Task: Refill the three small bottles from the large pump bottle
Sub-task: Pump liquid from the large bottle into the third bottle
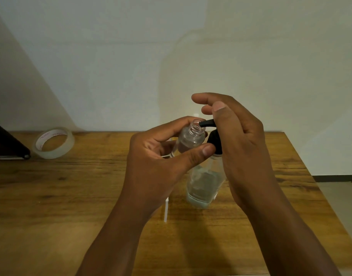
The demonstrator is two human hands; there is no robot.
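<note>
My left hand (157, 156) grips a small clear bottle (190, 138) between thumb and fingers, tilted, with no cap on its threaded neck. Its mouth sits right at the black nozzle of the pump head (208, 124). The large pump bottle (206, 184) stands on the wooden table (71, 196); it is clear, with a shallow layer of pale liquid at the bottom. My right hand (240, 148) rests over the pump head from the right, thumb on top, fingers loosely extended above it. A bit of clear glass or plastic shows behind my left palm; the other small bottles are hidden.
A roll of clear tape (53, 143) lies at the back left, beside a dark flat object (7, 145) at the left edge. A thin white strip (166, 212) lies under my left wrist. The table ends at its right edge (314, 184), and a pale wall stands behind it.
</note>
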